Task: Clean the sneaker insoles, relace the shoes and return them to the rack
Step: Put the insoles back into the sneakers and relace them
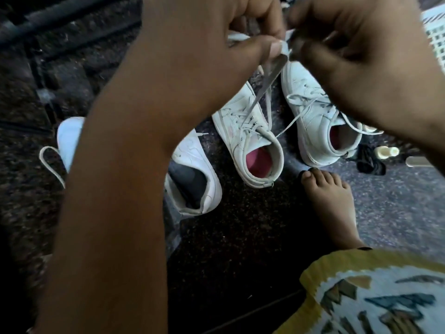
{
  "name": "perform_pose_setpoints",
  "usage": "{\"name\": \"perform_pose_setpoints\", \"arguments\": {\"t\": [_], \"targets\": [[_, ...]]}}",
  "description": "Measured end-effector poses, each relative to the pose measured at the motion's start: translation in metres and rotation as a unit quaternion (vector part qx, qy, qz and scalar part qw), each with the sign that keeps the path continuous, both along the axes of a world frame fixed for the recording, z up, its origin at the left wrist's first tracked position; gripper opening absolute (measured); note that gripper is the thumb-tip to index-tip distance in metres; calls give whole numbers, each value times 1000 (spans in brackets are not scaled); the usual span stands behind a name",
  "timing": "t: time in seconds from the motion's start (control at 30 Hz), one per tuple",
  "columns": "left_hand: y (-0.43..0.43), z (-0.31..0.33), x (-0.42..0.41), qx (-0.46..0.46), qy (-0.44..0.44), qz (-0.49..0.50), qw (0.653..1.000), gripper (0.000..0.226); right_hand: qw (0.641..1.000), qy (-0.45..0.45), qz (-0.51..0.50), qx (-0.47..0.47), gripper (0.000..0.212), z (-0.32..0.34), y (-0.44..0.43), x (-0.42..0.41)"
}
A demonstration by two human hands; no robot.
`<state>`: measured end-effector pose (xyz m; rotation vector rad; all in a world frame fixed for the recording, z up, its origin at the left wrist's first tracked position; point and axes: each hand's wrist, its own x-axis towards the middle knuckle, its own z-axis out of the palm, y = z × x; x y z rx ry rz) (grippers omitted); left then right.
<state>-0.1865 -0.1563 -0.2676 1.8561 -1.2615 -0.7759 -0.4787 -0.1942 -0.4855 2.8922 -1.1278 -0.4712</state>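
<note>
My left hand [216,32] and my right hand [356,44] are raised close to the camera, and both pinch the ends of a pale shoelace [255,97]. The lace runs down to a white sneaker with a pink insole [243,131] on the floor. A second white sneaker with a pink insole [310,112] stands to its right with loose laces. Left of them lies a white sneaker with a dark grey insole [192,174], partly hidden by my left forearm. Another white shoe [68,138] shows at the far left, with a lace loop beside it.
A bare foot [330,203] rests on the dark speckled floor [240,237] near the sneakers. A dark cloth [368,160], small cream bottles [387,151] and a pale stick lie at the right. A white lattice basket [435,37] sits at the top right. Patterned clothing fills the bottom right.
</note>
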Motion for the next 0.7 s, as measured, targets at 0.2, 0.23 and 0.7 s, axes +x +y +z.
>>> {"name": "perform_pose_setpoints", "arguments": {"t": [0.2, 0.23, 0.7], "targets": [[5, -1, -1, -14, -138, 18, 990, 21, 1000, 0, 10, -3, 37, -4, 0, -1], [5, -3, 0, -16, -157, 21, 987, 21, 1000, -2, 11, 4, 37, -4, 0, -1], [3, -69, -32, -252, -86, 316, 911, 7, 1000, 1, 10, 0, 37, -3, 0, 0]]}}
